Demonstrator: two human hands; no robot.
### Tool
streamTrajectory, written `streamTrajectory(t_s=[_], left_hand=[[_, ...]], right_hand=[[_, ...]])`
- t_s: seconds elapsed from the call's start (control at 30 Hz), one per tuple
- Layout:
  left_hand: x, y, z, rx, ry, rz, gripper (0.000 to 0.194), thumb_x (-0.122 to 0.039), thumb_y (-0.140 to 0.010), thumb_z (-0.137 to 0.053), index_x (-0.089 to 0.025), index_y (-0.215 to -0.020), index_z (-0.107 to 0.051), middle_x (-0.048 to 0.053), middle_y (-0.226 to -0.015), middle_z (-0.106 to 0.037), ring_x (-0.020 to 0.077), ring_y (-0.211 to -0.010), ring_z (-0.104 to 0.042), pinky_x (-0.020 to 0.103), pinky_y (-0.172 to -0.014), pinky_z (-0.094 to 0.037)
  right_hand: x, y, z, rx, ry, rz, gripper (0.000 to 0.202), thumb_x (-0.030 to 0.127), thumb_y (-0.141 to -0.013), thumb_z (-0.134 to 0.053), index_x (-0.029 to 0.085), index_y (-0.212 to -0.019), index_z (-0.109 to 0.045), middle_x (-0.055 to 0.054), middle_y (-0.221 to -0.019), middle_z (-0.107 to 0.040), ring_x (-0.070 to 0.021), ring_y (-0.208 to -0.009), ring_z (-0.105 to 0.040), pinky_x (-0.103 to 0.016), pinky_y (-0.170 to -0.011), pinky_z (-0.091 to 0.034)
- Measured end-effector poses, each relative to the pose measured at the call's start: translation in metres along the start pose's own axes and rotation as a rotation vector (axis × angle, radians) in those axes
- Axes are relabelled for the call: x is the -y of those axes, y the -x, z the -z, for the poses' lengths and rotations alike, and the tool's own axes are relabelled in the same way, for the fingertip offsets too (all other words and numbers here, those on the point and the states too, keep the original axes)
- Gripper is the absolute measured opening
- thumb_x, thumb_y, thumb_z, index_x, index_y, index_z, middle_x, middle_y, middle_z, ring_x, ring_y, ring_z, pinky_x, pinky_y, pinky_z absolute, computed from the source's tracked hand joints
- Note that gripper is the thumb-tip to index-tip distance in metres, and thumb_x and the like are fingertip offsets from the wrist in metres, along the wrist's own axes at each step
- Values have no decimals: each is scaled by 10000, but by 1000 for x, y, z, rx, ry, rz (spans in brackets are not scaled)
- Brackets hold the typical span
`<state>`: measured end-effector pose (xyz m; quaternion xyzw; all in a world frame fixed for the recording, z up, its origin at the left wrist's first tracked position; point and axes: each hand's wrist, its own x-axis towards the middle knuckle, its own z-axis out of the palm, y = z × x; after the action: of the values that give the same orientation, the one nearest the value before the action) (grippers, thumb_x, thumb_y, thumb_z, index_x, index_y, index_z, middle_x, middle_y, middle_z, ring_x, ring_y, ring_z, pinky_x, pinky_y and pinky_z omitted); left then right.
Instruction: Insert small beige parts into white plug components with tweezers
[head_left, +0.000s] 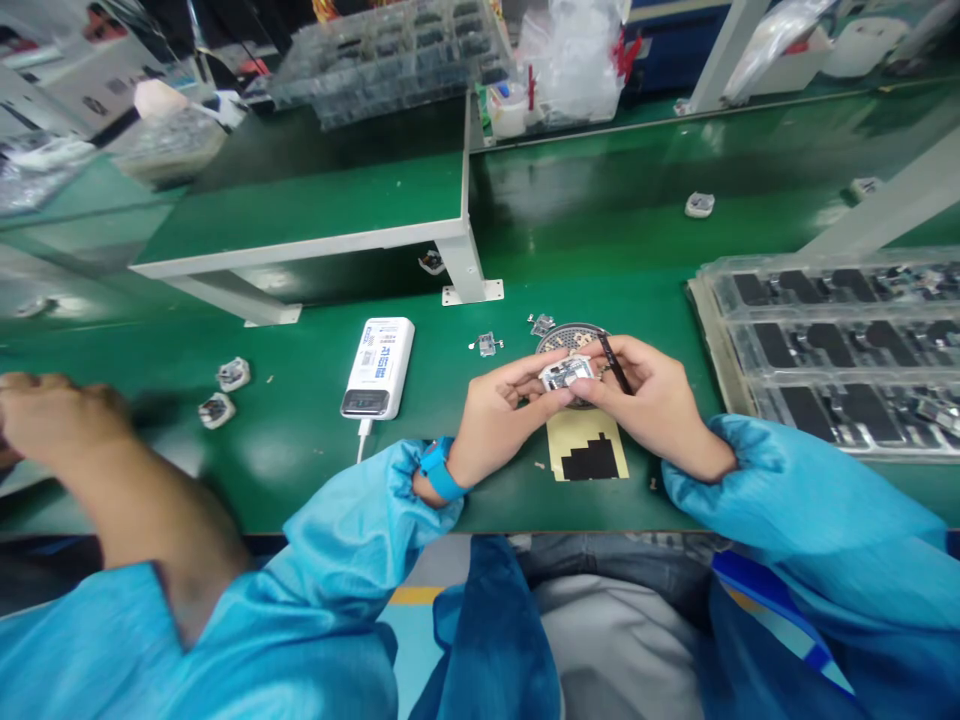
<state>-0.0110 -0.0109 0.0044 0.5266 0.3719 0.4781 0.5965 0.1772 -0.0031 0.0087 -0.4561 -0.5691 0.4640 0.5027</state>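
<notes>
Between my two hands is a small white device housing (568, 373) with electronic parts showing inside. My left hand (501, 415) pinches its left side between thumb and fingers. On the other side my right hand (651, 400) presses its thumb on the housing and also holds black tweezers (614, 362), tilted up to the left. Behind and below the hands lies a round dish (574, 332) of small parts. A yellow sheet with black cut pieces (589, 446) is flat on the green bench just below. Two small metal parts (487, 344) (541, 324) rest left of the dish.
A white power bank (379, 368) with a cable lies to the left, near two housings (233, 374) (217, 410). Clear trays of parts (832, 350) stand at the right. A raised green shelf (315, 200) is behind. Another person's arm (142, 480) is at far left.
</notes>
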Motion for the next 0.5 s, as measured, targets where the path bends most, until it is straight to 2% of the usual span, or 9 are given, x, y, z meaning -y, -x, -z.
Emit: streamTrajectory(t_s=[0.2, 0.33, 0.43, 0.5], left_hand=[[-1, 2, 0, -8, -59, -29, 485, -299, -822, -843, -213, -1284, -726, 84, -1157, -761, 206, -951, -728, 336, -851, -610], [0, 1, -2, -14, -50, -60, 433, -275, -836, -829, -210, -1255, -739, 92, -1153, -748, 206, -977, -714, 334, -873, -602], [2, 0, -3, -18, -41, -129, 366, -253, -849, -810, -221, -1210, -759, 98, -1212, -701, 216, -1065, -693, 321, -908, -590], [4, 0, -3, -29, -64, -160, 332, -257, -852, -801, -219, -1180, -768, 101, -1229, -675, 219, -1089, -682, 309, -905, -588]], right_hand=[[2, -1, 2, 34, -38, 9, 423, 402, -666, -934, 218, -972, -708, -42, -970, -772, -194, -895, -740, -319, -819, -621], [-2, -1, -2, 59, -143, -25, 427, 357, -669, -936, 222, -991, -691, -32, -1028, -763, -180, -942, -732, -312, -879, -606], [-4, -1, -4, 81, -143, -84, 407, 399, -703, -907, 210, -1005, -710, -43, -1017, -760, -184, -915, -719, -321, -844, -597], [-3, -1, -4, 95, -89, -116, 370, 441, -724, -884, 195, -948, -723, -46, -946, -754, -184, -843, -702, -323, -778, -586]])
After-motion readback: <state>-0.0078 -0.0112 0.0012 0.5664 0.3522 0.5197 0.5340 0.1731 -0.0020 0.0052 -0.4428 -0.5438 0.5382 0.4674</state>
